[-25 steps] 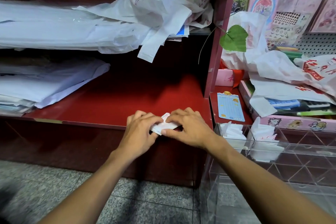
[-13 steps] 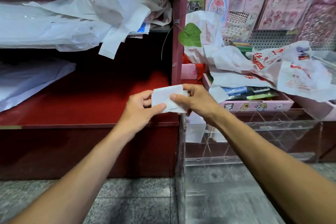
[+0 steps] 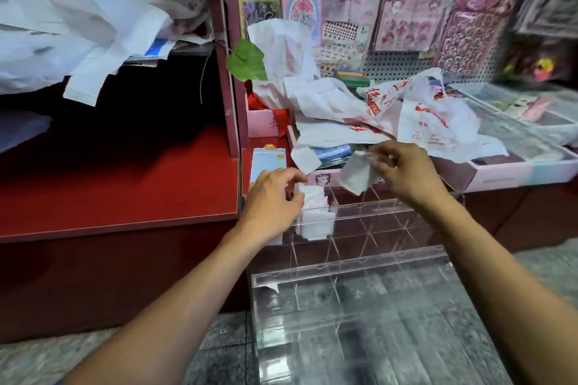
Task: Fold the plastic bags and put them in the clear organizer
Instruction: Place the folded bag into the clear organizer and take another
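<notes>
My right hand (image 3: 406,173) pinches a small folded white plastic bag (image 3: 356,173) and holds it just above the back row of the clear organizer (image 3: 375,209). At the organizer's back left compartment, my left hand (image 3: 273,197) has its fingers curled on the top of the folded white bags (image 3: 314,219) standing there. Loose white bags with red print (image 3: 416,109) lie in a heap behind the organizer. More crumpled bags (image 3: 87,19) sit on the upper left shelf.
The organizer stands on the grey floor against a red shelf unit (image 3: 125,191). Behind it is a pink tray (image 3: 516,172) of stationery and a pegboard (image 3: 391,50) hung with sticker sheets. A green leaf (image 3: 247,61) hangs by the shelf post.
Both hands lifted the folded bag off the red shelf and carried it right. It is now in my right hand alone over the organizer; my left hand dropped to the filled compartment.
</notes>
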The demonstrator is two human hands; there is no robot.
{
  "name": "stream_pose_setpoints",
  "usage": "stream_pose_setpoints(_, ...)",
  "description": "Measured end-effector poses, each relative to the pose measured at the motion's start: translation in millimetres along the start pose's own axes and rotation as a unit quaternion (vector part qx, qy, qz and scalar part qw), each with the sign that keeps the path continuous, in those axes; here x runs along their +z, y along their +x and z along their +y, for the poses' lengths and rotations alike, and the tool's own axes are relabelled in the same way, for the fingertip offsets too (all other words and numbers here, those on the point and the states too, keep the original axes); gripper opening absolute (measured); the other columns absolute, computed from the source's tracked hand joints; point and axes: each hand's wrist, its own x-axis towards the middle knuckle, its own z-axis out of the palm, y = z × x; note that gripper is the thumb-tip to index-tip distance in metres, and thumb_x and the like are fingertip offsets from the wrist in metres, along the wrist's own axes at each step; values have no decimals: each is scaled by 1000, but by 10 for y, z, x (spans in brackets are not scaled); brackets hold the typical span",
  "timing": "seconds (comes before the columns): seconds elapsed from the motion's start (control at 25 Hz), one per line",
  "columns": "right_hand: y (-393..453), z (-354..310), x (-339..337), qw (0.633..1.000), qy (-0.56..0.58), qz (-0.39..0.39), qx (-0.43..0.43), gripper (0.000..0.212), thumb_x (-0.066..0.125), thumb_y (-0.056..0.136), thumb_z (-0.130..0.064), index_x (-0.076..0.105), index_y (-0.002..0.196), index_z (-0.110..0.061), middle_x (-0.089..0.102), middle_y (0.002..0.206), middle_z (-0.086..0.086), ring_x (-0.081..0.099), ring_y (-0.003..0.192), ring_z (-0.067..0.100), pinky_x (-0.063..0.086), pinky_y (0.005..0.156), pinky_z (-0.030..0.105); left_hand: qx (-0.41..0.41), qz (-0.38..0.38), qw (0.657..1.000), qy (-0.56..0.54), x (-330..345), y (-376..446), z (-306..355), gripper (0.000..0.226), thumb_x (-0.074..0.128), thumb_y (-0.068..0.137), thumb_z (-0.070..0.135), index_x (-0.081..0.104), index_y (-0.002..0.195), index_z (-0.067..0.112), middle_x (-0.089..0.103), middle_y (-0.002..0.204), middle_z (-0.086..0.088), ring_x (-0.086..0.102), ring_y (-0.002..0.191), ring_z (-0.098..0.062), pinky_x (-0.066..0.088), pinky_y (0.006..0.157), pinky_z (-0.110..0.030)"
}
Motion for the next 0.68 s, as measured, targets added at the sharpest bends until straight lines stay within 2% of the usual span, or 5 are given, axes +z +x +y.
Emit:
stream_pose_setpoints(0.12,10,110,51,997,-55,-29,-47,24,64,84,0,69,102,-14,69,99,2,59,89,15,41,74,27,27,-41,995,83,148,9,53,27,63,88,20,64,114,28,65,118,10,48,114,-15,36,98,-36)
stream_pose_setpoints(0.32,65,260,310,987,-122,-99,-46,26,60,83,-1,68,97,-22,72,98,7,64,94,29,54,77,41,26,-53,996,67,212,18,37,27,61,89,16,64,115,24,64,117,8,50,112,-17,38,99,-39)
stream_pose_setpoints(0.52,143,274,479,981,-145,-128,-26,17,62,83,-6,62,84,-23,71,91,3,64,87,27,53,74,37,30,-56,995,71,199,41,-40,26,62,89,16,65,113,25,65,114,10,50,112,-15,38,99,-37)
stream_pose_setpoints(0.6,141,271,522,975,-186,-120,-32,12,65,83,-11,67,84,-23,72,91,0,64,89,26,49,72,32,27,-51,995,79,178,62,-66,25,62,90,17,66,114,26,65,115,10,50,112,-13,35,97,-32)
stream_pose_setpoints(0.68,123,276,557,968,-238,-72,-38,8,68,84,-18,69,89,-24,70,96,1,60,96,28,41,73,33,27,-41,996,80,154,74,-94,25,61,91,17,66,113,26,65,116,11,50,112,-12,34,96,-31)
